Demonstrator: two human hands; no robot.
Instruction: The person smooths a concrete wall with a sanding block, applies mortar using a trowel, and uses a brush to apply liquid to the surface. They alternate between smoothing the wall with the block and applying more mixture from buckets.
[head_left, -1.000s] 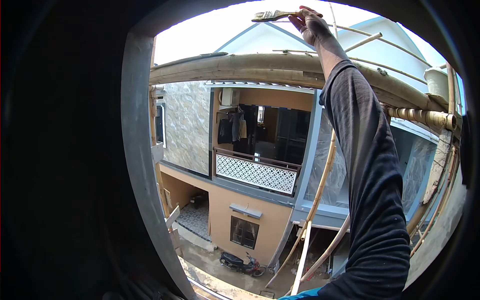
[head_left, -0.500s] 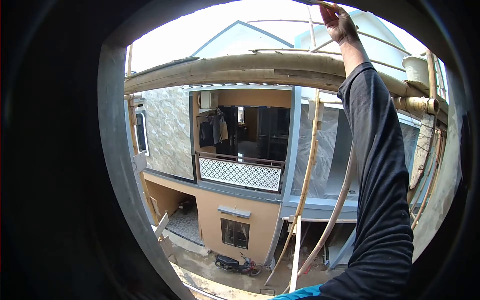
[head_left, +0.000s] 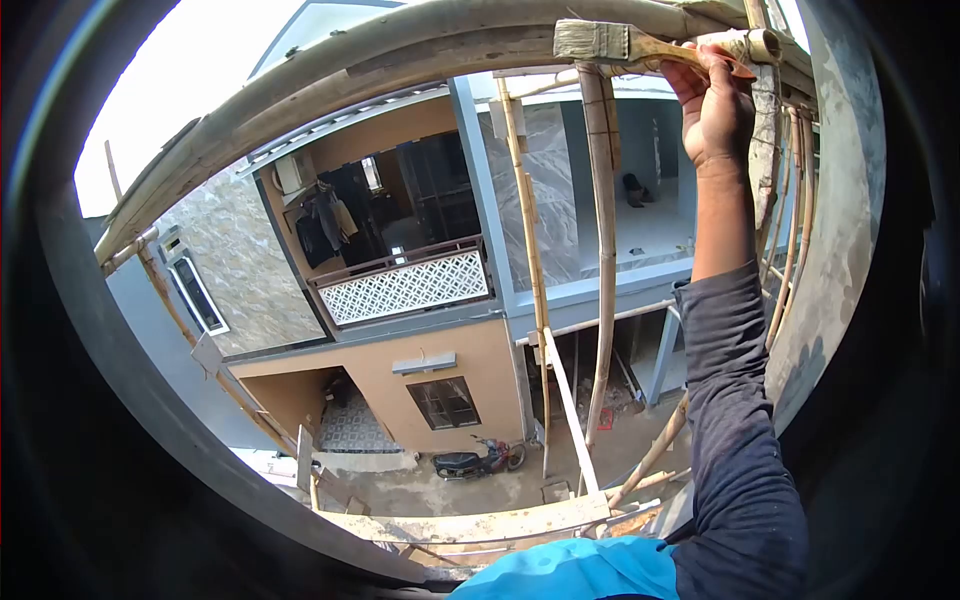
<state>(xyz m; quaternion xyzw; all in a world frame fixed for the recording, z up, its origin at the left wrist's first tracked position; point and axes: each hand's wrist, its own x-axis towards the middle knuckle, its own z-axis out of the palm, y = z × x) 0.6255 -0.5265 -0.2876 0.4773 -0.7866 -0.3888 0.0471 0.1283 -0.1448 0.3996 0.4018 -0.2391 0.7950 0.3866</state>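
Observation:
My right hand [head_left: 718, 115] is raised at the upper right, its fingers closed round the wooden handle of a flat paintbrush [head_left: 597, 42]. The brush lies nearly level, with its pale, caked bristles pointing left. Behind it pass a thick bamboo scaffold pole [head_left: 420, 38] and the cut end of a shorter bamboo piece [head_left: 765, 46]. A dark sleeve covers my forearm up to near the wrist. To the right of the arm stands the grey cement edge [head_left: 840, 200] of the opening. My left hand is out of view.
Upright bamboo poles [head_left: 604, 230] stand outside the opening. Below lies a plank [head_left: 470, 522], splashed with pale stains. Across the lane is a house with a white lattice balcony railing [head_left: 405, 288]. A motorcycle [head_left: 478, 460] is parked on the ground far below.
My right hand has come down from the top edge of the view, and the whole paintbrush now shows. The view has tilted downward and rotated.

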